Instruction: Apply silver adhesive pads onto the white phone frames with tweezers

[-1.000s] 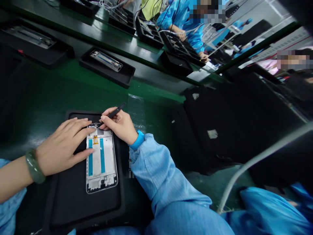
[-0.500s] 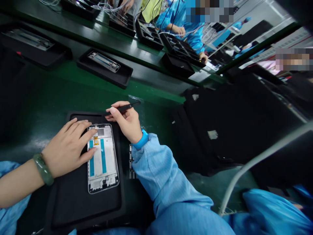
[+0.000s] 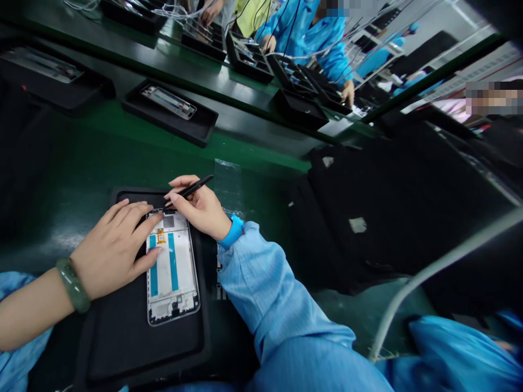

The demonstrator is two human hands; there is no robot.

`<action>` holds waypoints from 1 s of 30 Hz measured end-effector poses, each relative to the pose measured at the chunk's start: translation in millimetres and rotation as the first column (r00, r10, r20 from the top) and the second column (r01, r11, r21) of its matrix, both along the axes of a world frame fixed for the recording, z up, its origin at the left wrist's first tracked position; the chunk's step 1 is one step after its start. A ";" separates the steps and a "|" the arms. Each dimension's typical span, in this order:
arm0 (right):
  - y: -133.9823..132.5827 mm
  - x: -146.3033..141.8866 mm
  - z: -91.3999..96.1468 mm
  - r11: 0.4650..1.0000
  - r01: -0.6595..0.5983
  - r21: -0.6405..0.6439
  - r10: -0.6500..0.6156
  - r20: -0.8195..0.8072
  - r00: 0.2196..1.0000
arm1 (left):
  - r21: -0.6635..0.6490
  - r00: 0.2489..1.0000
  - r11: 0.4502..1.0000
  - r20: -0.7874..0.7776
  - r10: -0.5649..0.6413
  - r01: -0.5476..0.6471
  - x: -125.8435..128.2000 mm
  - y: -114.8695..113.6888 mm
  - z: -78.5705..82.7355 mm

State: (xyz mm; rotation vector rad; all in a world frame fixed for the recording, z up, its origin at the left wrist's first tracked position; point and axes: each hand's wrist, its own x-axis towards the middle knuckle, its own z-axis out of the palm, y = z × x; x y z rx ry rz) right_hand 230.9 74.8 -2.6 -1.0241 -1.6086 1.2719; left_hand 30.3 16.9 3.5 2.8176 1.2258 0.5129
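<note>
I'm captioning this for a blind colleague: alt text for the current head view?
A person's left hand lies partly over a phone-like frame with two blue strips in a black tray, while the right hand holds a black tool near the frame's far end. Similar frames lie in trays beyond.

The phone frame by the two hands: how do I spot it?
On the green table, find the black tray nearest the camera. The phone frame lies in it, partly under the left hand. No hand touches the two frames just beyond.
</note>
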 end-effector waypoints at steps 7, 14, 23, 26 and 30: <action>-4.0 -0.8 5.3 0.996 -0.003 0.092 -0.009 0.132 0.991 | 0.035 1.000 0.999 -0.017 -0.010 0.010 0.3 0.1 0.7; -6.0 -2.7 10.8 0.982 -0.037 0.184 -0.004 0.221 0.975 | -0.007 1.000 1.000 0.009 -0.007 0.007 0.0 -0.1 -0.1; -7.1 -2.9 14.3 0.969 -0.060 0.238 -0.009 0.277 0.961 | 0.063 0.999 0.998 -0.037 -0.010 0.012 0.9 0.0 0.1; -5.6 -1.6 3.6 0.988 0.030 0.150 -0.050 0.126 0.991 | 0.080 0.999 0.997 -0.046 -0.007 0.010 0.8 -0.6 -1.4; -6.2 -3.9 -1.7 0.991 0.030 0.128 -0.042 0.091 0.995 | 0.075 0.999 0.997 -0.045 -0.003 0.006 0.7 -1.0 -1.8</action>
